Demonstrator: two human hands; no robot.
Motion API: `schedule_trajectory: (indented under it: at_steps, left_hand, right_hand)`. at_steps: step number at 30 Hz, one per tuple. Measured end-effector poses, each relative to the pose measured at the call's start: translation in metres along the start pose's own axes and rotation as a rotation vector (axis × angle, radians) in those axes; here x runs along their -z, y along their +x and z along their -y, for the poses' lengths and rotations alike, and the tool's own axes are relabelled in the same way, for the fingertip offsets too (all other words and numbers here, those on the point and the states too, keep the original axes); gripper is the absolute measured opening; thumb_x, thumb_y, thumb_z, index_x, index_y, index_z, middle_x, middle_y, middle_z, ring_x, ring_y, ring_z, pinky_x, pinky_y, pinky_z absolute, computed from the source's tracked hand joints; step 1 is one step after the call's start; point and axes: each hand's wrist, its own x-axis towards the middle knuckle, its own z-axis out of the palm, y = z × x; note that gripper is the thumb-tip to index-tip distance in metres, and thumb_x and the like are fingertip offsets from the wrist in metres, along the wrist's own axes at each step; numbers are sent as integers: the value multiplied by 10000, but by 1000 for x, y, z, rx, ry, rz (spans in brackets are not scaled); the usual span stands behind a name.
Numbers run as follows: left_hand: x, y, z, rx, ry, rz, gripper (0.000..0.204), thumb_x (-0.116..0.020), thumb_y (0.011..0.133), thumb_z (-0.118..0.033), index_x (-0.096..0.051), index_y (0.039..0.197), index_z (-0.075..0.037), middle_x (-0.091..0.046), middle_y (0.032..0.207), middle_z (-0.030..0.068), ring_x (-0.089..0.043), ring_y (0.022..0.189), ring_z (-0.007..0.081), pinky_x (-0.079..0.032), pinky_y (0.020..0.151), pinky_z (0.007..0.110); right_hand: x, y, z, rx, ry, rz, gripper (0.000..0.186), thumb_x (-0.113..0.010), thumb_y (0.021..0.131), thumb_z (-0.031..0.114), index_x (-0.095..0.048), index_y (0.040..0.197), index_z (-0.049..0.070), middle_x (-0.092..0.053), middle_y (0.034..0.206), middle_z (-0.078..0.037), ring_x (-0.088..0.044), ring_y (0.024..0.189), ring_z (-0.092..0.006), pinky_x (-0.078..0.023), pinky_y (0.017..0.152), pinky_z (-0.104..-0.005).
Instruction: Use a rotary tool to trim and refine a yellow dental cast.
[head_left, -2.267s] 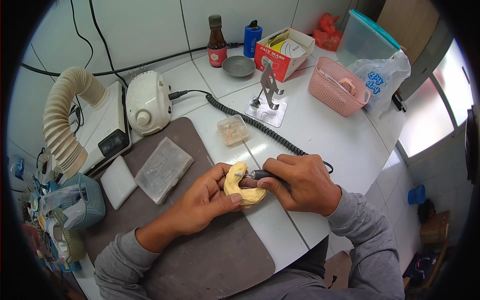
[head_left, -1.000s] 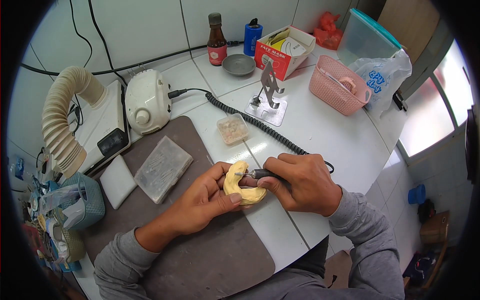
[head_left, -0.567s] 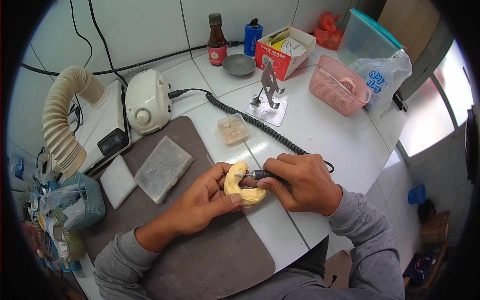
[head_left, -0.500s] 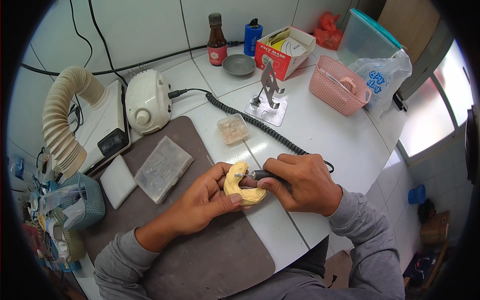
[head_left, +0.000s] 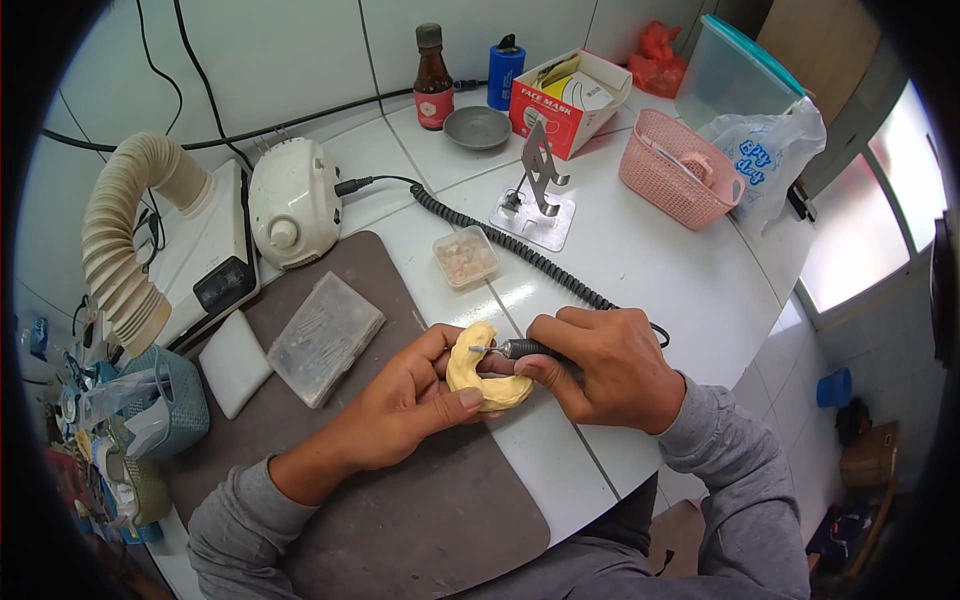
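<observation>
A pale yellow horseshoe-shaped cast (head_left: 464, 365) is held in my left hand (head_left: 405, 405), thumb on its near side and fingers behind it. My right hand (head_left: 620, 370) grips a black rotary handpiece (head_left: 524, 348), whose burr lies at the upper left arm of the cast. A coiled black cord (head_left: 520, 255) runs from a white control unit (head_left: 297, 200) towards my right hand. A small clear tub of pale pieces (head_left: 464, 258) stands above my hands. A clear case of burrs (head_left: 325, 340) and a white slab (head_left: 235, 365) lie on a grey-brown mat (head_left: 350, 520).
A white suction hose (head_left: 120, 245) arches at left above blue baskets (head_left: 180, 410) of supplies. Behind are a brown bottle (head_left: 434, 105), blue canister (head_left: 505, 78), grey dish (head_left: 477, 130), mask box (head_left: 550, 130), metal stand (head_left: 540, 225), pink basket (head_left: 670, 180) and clear container (head_left: 730, 75).
</observation>
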Motion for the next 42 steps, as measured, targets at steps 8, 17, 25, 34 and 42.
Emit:
schedule_trajectory:
  at_steps: [8,17,25,34,42]
  left_hand:
    - [-1,0,-2,5,0,-3,550,-649,1133,-121,-384,1596,13,-583,1548,132,-611,1396,197,-526,1195,368]
    - [0,-1,0,10,23,6,555,-654,1130,-118,-385,1601,-1,-583,1541,133,-612,1391,195,-527,1186,359]
    - [-1,1,-1,10,14,-18,581,-671,1107,-104,-379,1596,10,-577,1522,152,-625,1413,241,-535,1209,417]
    - [0,0,1,13,-12,9,554,-648,1130,-103,-380,1603,3,-582,1536,128,-618,1379,191,-530,1185,361]
    - [1,0,-1,-5,31,0,564,-657,1121,-108,-376,1598,2,-582,1544,152,-622,1405,218,-535,1187,380]
  right_hand:
    - [-1,-1,0,-2,-3,-11,334,-744,1045,393,-673,932,86,-583,679,-78,-603,536,-311,-435,487,-445]
    - [2,0,-1,29,8,21,333,-738,1049,401,-678,947,90,-597,694,-81,-607,539,-311,-437,487,-443]
    - [-1,0,-1,12,12,8,330,-745,1046,395,-676,942,89,-594,694,-80,-607,541,-310,-433,487,-445]
    - [1,0,-1,28,15,23,332,-752,1041,396,-677,947,87,-592,690,-81,-607,538,-311,-431,485,-443]
    - [-1,0,-2,21,33,0,316,-760,1036,375,-676,955,81,-592,698,-87,-610,547,-316,-435,492,-444]
